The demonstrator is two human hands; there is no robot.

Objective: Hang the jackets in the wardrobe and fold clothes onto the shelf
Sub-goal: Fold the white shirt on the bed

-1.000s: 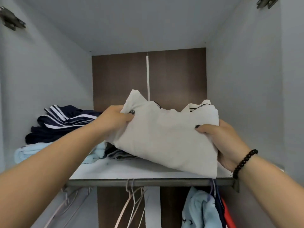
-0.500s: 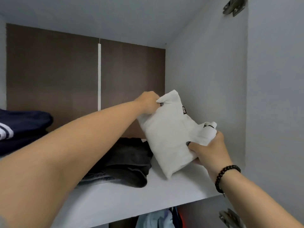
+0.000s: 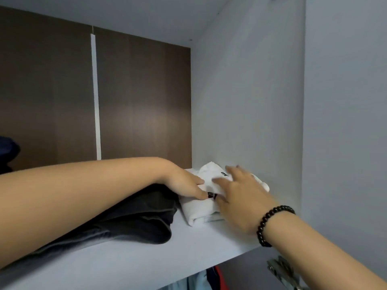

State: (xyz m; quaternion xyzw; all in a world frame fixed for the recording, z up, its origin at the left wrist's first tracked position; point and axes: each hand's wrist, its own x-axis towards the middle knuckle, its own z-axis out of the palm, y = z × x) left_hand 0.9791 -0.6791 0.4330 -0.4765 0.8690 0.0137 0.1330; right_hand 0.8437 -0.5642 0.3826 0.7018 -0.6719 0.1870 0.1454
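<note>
A folded white garment (image 3: 201, 210) lies on the wardrobe shelf (image 3: 146, 256), tucked into the right-hand corner close to the side wall (image 3: 247, 105) and touching a dark grey folded pile (image 3: 142, 218) on its left. The left hand (image 3: 186, 184) rests on the white garment with fingers stretched out and pressing its top, gripping nothing; the right hand (image 3: 240, 197), with a bead bracelet (image 3: 272, 222) at the wrist, is spread flat over it, fingers relaxed and holding nothing. So this piece looks placed, and only a last pat seems left before both hands can let go. A navy item (image 3: 8, 151) shows at the far left edge of the shelf. Below the shelf, bits of hanging clothes (image 3: 205, 279) peep out, so some hanging appears done; how many clothes remain outside the wardrobe cannot be told from here.
</note>
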